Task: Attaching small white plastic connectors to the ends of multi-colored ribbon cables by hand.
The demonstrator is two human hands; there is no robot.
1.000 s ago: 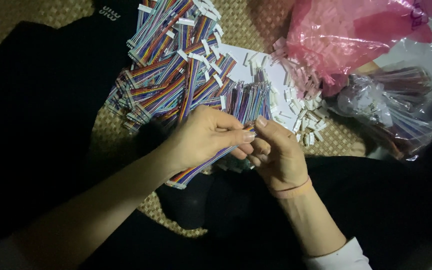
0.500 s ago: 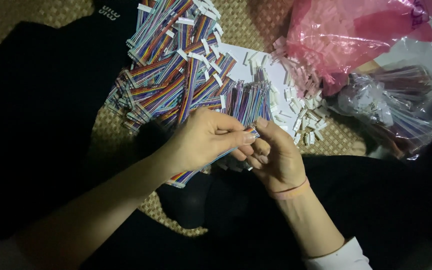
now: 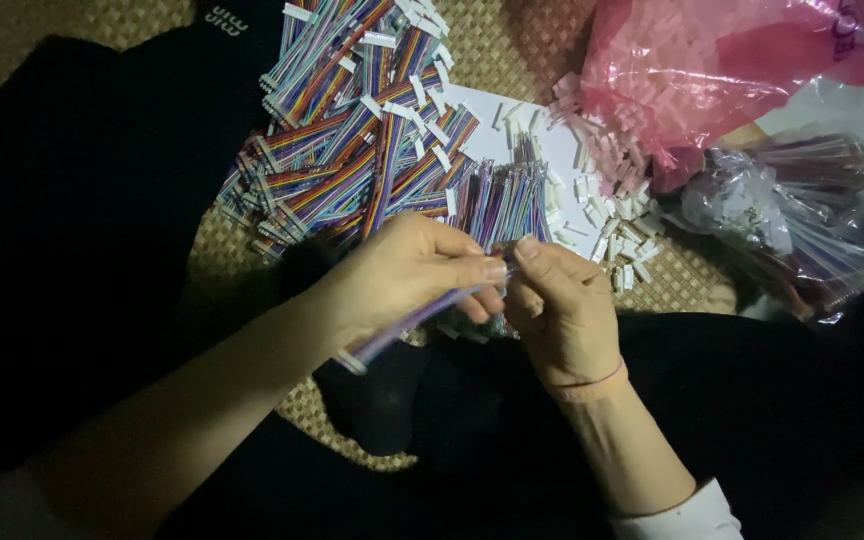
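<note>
The left hand [image 3: 407, 280] is clenched around a short ribbon cable [image 3: 402, 325], a flat strip of many-coloured wires. The cable runs slantwise through the fist: its lower end, with a small white connector, sticks out below the palm toward the wrist, and its upper end comes out between thumb and forefinger. There the right hand [image 3: 562, 310] meets it, fingertips pinched at the cable's tip, the two grips touching. Whether the right fingers also hold a loose connector I cannot tell; the spot is hidden by the fingers and dimly lit. A pink band sits on the right wrist.

By its look the cable is very light, limp along its length and flat, so it will sag or twist if held far from the end. The best hold is close behind the tip, flat faces between thumb and forefinger; the thin wire ends look easy to bend or splay.

Just beyond the hands lies a pile of cables [image 3: 352, 150] on a woven mat [image 3: 512, 60]. Beyond the right grip is a scatter of white connectors [image 3: 612, 235] on a white sheet, a pink bag [image 3: 712, 70] farther out, and a clear bag [image 3: 802, 210] of more cables to its right.
</note>
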